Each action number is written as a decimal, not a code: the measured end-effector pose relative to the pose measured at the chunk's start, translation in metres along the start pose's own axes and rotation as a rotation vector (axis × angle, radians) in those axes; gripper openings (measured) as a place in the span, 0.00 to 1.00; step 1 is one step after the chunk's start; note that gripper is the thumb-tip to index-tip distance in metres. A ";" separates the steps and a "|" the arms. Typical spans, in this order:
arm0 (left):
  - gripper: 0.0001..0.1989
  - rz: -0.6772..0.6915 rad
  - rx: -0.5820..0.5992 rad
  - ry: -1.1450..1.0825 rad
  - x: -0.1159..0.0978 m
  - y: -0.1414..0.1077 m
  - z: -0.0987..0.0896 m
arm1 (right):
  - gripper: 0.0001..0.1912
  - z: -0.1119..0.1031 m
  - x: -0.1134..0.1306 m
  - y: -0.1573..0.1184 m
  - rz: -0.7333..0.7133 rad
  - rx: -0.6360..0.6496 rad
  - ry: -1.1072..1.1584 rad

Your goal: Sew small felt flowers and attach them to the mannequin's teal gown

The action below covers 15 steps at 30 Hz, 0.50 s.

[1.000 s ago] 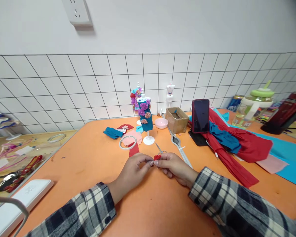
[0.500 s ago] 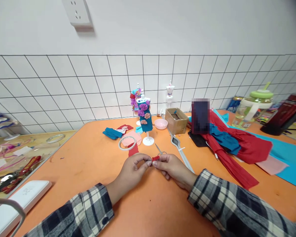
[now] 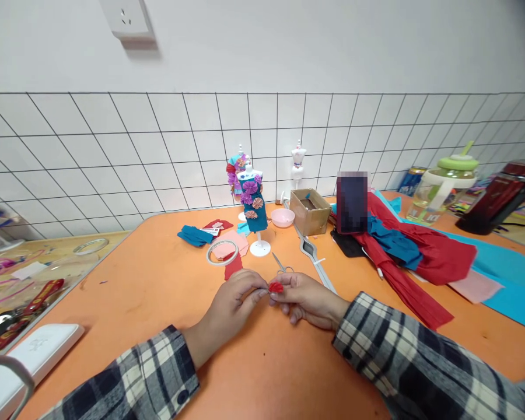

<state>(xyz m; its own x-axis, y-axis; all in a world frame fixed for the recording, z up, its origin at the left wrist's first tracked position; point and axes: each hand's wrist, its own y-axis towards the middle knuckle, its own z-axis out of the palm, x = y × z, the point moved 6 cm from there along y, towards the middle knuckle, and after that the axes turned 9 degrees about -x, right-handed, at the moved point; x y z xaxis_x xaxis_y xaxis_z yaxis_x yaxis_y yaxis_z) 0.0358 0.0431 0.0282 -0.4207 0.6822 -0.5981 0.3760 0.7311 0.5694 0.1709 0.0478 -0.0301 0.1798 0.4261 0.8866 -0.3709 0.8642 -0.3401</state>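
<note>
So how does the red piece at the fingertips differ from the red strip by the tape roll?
Size: the red piece looks smaller than the red strip. Shape: the red piece is bunched up; the red strip lies mostly flat. Place: the right hand holds the red piece, while the red strip lies on the table. Both are red.

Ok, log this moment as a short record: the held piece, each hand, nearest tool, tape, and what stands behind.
Held piece: small crinkled red piece
Right hand: holds it between thumb and fingers
Left hand: fingertips at its left edge; grip too small to tell
Nearest tool: scissors, lying on the orange table just beyond the right hand
Tape: roll, lying partly over pink pieces
Behind: small mannequin in flowered blue fabric
</note>
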 end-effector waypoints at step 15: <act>0.12 0.813 -0.061 0.469 -0.045 -0.020 -0.003 | 0.13 -0.008 -0.005 -0.004 0.188 0.211 -0.019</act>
<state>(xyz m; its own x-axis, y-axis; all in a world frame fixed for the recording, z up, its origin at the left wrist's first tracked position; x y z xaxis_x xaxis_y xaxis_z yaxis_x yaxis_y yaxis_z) 0.0453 -0.0022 0.0455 -0.3423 0.8979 0.2767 0.6622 0.0216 0.7490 0.1791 0.0446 -0.0354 0.0731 0.5668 0.8206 -0.5778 0.6947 -0.4284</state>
